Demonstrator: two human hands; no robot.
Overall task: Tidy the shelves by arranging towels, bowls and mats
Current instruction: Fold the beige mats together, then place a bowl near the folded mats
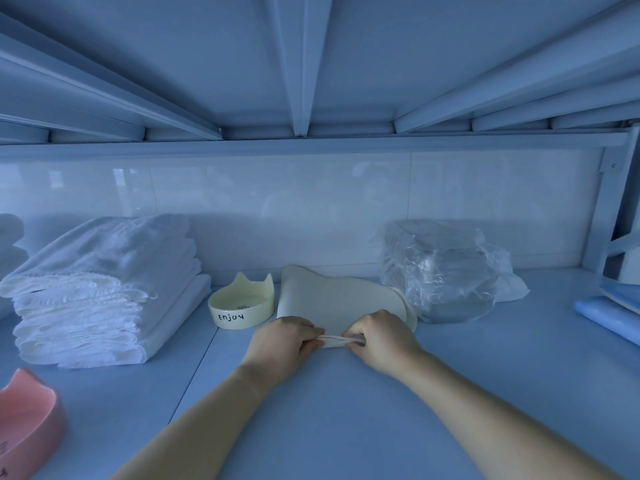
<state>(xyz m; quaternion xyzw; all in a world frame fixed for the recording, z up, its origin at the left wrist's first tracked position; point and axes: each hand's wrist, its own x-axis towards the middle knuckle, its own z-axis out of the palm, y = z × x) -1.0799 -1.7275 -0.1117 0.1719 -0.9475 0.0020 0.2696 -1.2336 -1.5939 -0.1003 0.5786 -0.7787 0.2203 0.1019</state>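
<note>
1. Head view, the hands: the left hand (pixel 282 341) and the right hand (pixel 382 341) sit close together on the shelf (pixel 346 410); each is pinched shut on the near edge of the cream mats (pixel 332 299), with a short strip of that edge showing between them.
2. Head view, the mats: they lie flat just beyond both hands; the far-left corner curls upward (at least two thin layers show at the near edge).
3. Head view, left of the hands: a cream bowl (pixel 240 304) with cat ears and the word "Enjoy" stands just beside the mats; farther left is a stack of folded white towels (pixel 104 292); a pink bowl (pixel 27 420) sits at the near left corner, well apart.
4. Head view, right of the hands: a clear plastic bag (pixel 443 268) holding grey things stands just beyond the mats' right end; blue folded items (pixel 609 313) lie at the far right.
</note>
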